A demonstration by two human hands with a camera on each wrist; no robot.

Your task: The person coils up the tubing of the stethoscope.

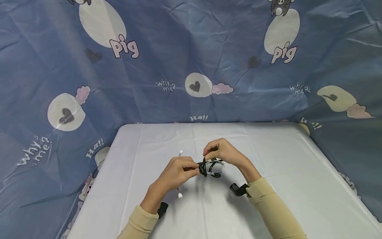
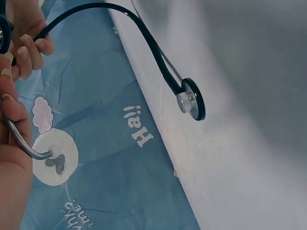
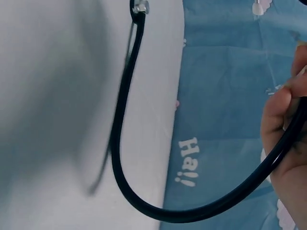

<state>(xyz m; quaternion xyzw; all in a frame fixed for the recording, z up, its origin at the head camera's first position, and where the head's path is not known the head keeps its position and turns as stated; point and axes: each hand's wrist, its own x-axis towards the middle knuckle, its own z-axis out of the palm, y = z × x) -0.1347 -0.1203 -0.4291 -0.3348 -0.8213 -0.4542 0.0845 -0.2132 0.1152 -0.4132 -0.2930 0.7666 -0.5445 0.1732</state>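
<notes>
A stethoscope with black tubing [image 1: 203, 168] is held between the two hands above the white table. My left hand [image 1: 178, 171] pinches its metal part and gathered tubing from the left. Two white ear tips [image 1: 180, 196] stick out on either side of that hand. On the right, my right hand [image 1: 222, 152] pinches a length of black tubing with thumb and fingers. Loops of tubing lie between the hands, beside a silvery ring-shaped part [image 1: 220, 167]. In the left wrist view, the round chest piece [image 2: 189, 100] hangs from curved tubing [image 2: 148, 38]. A tubing bend [image 3: 120, 163] hangs below the right hand [image 3: 285, 124].
The white-covered table [image 1: 143, 142] spreads under both hands. Behind and beside it hangs a blue printed cloth [image 1: 167, 59]. Black wrist cameras [image 1: 238, 190] are strapped near both sleeves.
</notes>
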